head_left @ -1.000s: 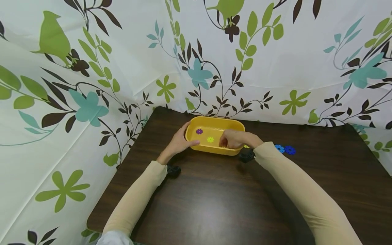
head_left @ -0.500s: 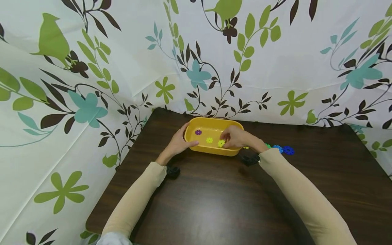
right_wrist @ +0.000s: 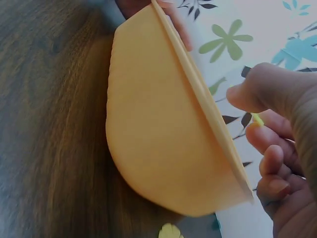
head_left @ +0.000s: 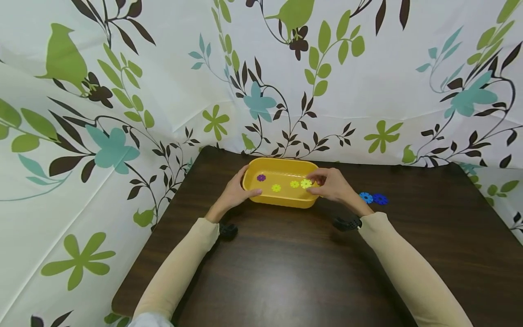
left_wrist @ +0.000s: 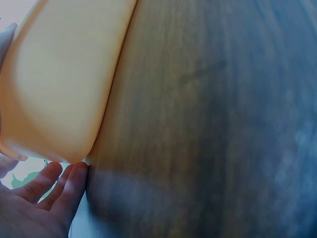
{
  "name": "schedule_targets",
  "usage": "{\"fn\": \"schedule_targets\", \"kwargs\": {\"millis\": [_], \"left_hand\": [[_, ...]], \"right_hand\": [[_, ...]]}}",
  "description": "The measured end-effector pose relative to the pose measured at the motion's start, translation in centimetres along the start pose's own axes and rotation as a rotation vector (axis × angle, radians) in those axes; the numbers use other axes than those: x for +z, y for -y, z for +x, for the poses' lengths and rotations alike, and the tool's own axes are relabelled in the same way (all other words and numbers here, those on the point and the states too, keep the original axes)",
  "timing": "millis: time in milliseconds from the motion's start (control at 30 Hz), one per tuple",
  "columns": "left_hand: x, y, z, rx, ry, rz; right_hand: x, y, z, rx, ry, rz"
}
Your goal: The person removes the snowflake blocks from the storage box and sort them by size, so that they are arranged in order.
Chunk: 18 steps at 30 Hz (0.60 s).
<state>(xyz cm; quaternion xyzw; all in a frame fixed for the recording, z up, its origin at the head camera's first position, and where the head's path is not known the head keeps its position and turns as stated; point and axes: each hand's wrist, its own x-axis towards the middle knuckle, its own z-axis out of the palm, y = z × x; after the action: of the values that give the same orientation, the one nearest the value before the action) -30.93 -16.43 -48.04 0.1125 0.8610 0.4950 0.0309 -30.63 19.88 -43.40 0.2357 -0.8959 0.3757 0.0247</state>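
Note:
My left hand (head_left: 234,193) grips the left end of the yellow plastic tray (head_left: 282,200), thumb over the near rim, other fingers against the outside. In the left wrist view, fingertips (left_wrist: 77,173) meet the tray's end. Over the tray's right end, my right hand (head_left: 336,187) pinches a yellow flower-shaped disc (head_left: 306,183); only a sliver of the disc (right_wrist: 258,119) shows between thumb and fingers in the right wrist view. Inside the tray lie a purple flower disc (head_left: 261,177), a yellow-green one (head_left: 276,188) and another yellow one (head_left: 294,184).
Right of the tray, a light blue flower disc (head_left: 366,197) and a dark blue one (head_left: 380,199) lie side by side on the dark wood table (head_left: 278,254). A yellow disc (right_wrist: 170,231) rests near the tray's right end. A patterned curtain (head_left: 163,81) hangs behind.
My right hand has come up from the tray floor with a yellow flower disc and moved right to the tray's end, uncovering another yellow disc. My left hand keeps its grip.

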Motion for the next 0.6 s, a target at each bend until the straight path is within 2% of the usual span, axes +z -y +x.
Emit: {"fn": "schedule_targets", "kwargs": {"millis": [300, 467, 600], "left_hand": [[0.0, -0.1, 0.0, -0.018, -0.009, 0.006], [0.0, 0.1, 0.1, -0.029, -0.014, 0.029], [0.1, 0.0, 0.1, -0.034, -0.010, 0.026]], "right_hand": [[-1.7, -1.5, -2.7, 0.089, -0.131, 0.127], [-2.9, -2.9, -4.5, 0.122, -0.222, 0.112], [-4.2, -3.9, -6.0, 0.163, -0.266, 0.082]]}}
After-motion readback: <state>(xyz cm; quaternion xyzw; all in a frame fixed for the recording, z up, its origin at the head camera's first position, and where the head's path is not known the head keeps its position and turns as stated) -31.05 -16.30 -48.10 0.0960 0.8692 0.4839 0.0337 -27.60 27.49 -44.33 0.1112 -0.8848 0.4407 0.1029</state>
